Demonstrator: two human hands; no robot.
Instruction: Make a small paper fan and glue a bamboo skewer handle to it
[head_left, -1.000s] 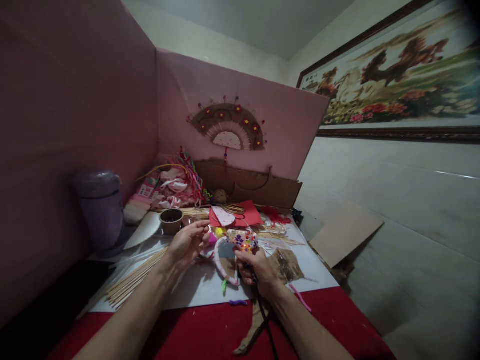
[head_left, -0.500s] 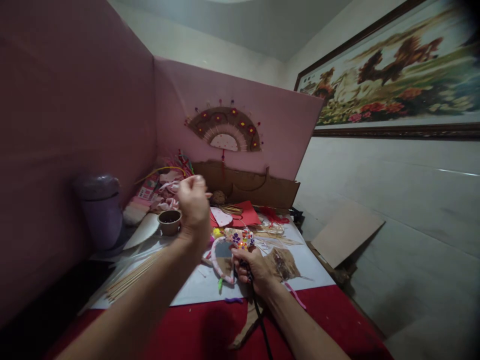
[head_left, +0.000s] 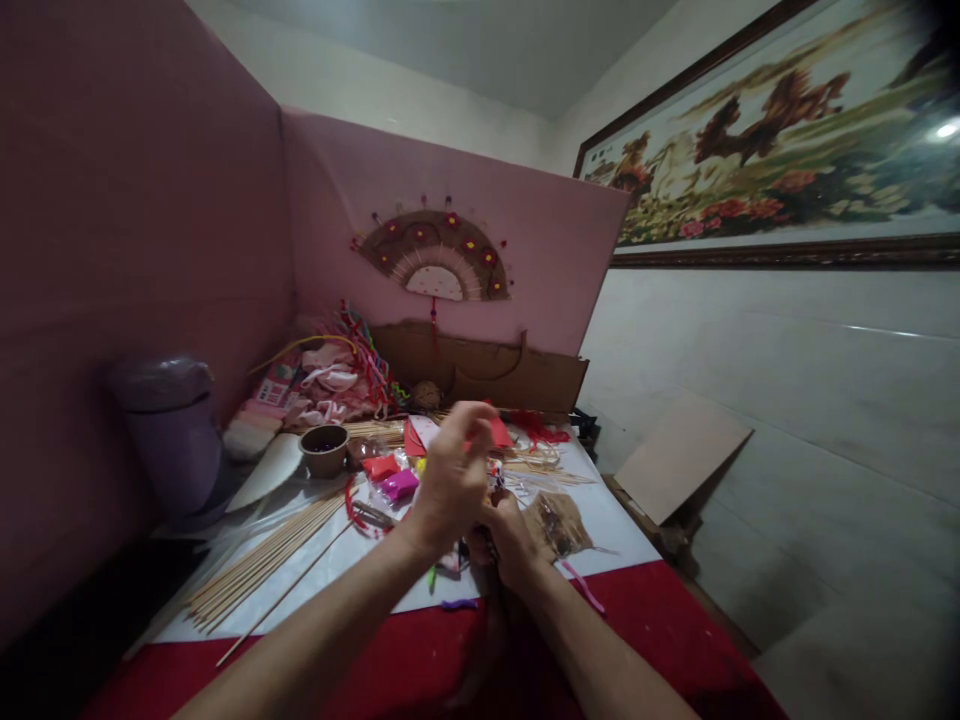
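In the middle of the view my left hand [head_left: 454, 485] crosses in front of my right, its fingers curled in and slightly blurred. Whatever it pinches, if anything, is out of sight. Just beside it my right hand [head_left: 514, 545] is closed around a round mirror-like piece [head_left: 451, 560] with a pale wrapped rim. Most of that piece is covered by my hands. A flower-patterned bit [head_left: 496, 478] peeks out above my right thumb. A small green strip [head_left: 431, 578] shows below the left wrist, close to a purple strip [head_left: 459, 604] on the table edge.
Bamboo sticks [head_left: 262, 560] lie at left, near a brown bowl [head_left: 324, 452]. Red and magenta clay packets [head_left: 400, 486] sit left of my hands; a brown burlap scrap [head_left: 559, 525] lies right. A purple bin [head_left: 172, 440] stands far left. A decorated fan [head_left: 439, 255] hangs on the pink board.
My left hand has come down and right from its raised position to meet my right hand, now hiding most of the round piece. The view has shifted slightly right.
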